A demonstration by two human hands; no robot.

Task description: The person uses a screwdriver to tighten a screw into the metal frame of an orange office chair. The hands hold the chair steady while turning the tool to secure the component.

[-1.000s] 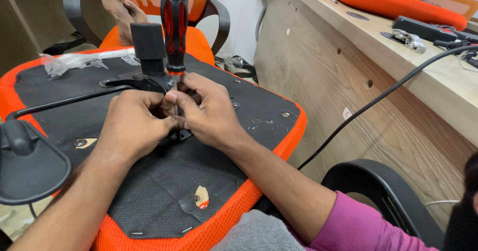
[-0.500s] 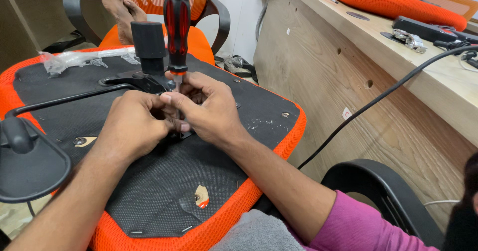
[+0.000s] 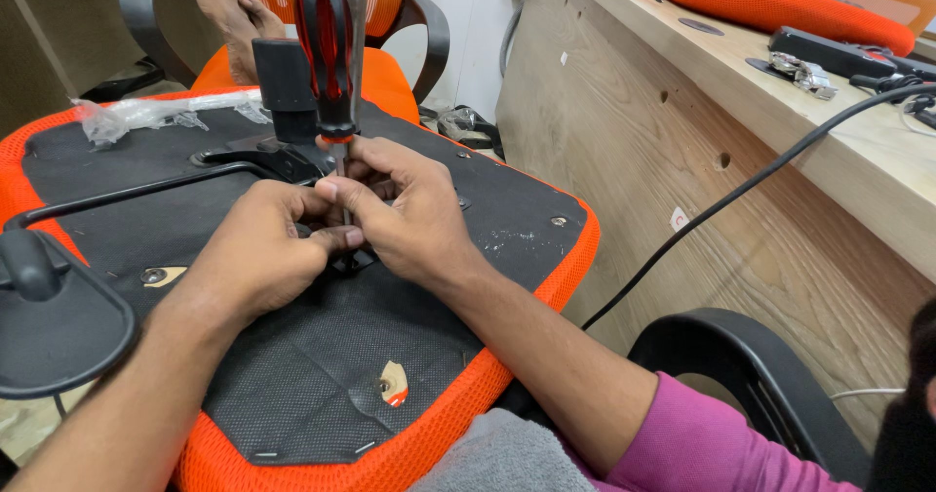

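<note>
An upturned orange chair seat (image 3: pixel 546 268) with a black fabric underside lies in front of me. A screwdriver (image 3: pixel 326 53) with a red and black handle stands upright on it, its metal shaft running down between my hands. My right hand (image 3: pixel 405 214) pinches the shaft just below the handle. My left hand (image 3: pixel 258 253) is curled against it, fingers closed near the shaft's lower end. The tip and whatever it meets are hidden by my fingers. A black metal bracket (image 3: pixel 258 156) with a black block (image 3: pixel 283 87) sits just behind my hands.
A black armrest pad (image 3: pixel 54 321) lies at the left, another armrest (image 3: pixel 751 365) at the lower right. Crumpled clear plastic (image 3: pixel 146 114) rests on the seat's far edge. A wooden bench (image 3: pixel 741 151) with a black cable (image 3: pixel 751 185) stands right. Another person's bare feet (image 3: pixel 229 14) rest on an orange chair behind.
Both hands stay clasped around the screwdriver shaft; the fingers have shifted slightly. The screwdriver remains upright in the same spot.
</note>
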